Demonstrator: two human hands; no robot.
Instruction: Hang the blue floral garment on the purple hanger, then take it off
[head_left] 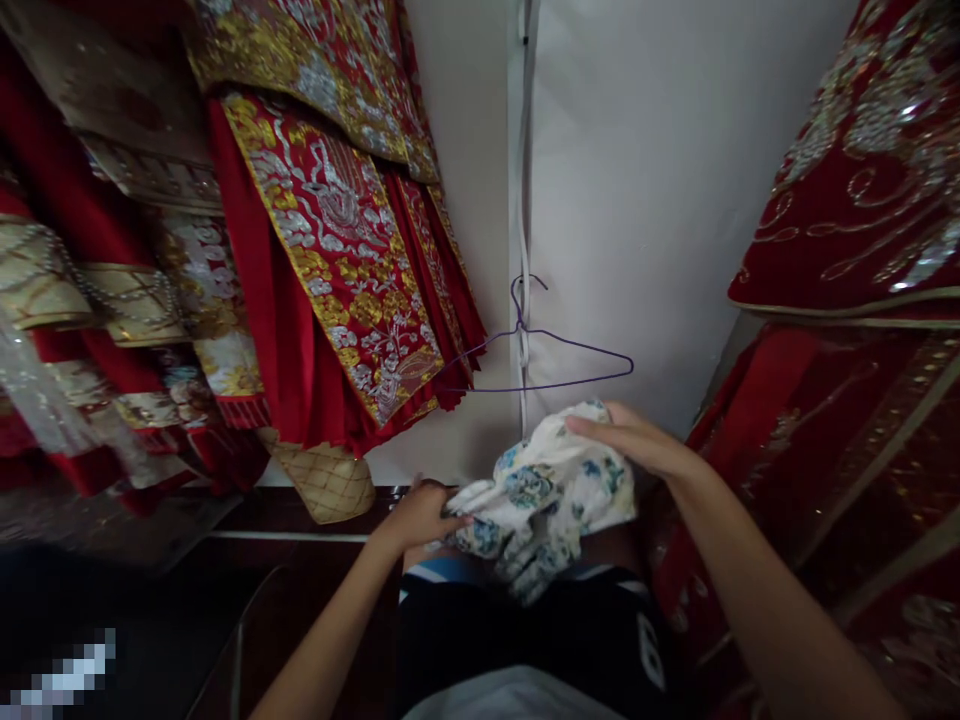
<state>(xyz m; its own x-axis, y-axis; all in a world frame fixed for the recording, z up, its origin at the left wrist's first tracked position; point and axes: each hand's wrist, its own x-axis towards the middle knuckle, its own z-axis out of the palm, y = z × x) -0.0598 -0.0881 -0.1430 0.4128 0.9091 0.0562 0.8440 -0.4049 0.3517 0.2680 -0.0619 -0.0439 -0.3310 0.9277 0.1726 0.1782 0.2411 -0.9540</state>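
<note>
A bunched white cloth garment (555,480) with blue and green flowers is stretched between my two hands, above my lap. My left hand (427,515) grips its lower left end, the thumb lying over the fabric. My right hand (626,437) pinches the upper right part, with the thumb on top and the other fingers hidden behind the cloth. Just beyond the garment, a thin purple hanger (555,388) hangs by its hook near a white cable (525,220) on the wall. Nothing hangs on that hanger. What kind of garment the cloth is, I cannot tell.
Red costumes with gold and silver embroidery (337,230) hang on the left, reaching close to the hanger. More red beaded garments (847,220) hang on the right beside my right arm. A quilted beige piece (322,480) shows beneath the left costumes. A pale wall (637,180) stands behind.
</note>
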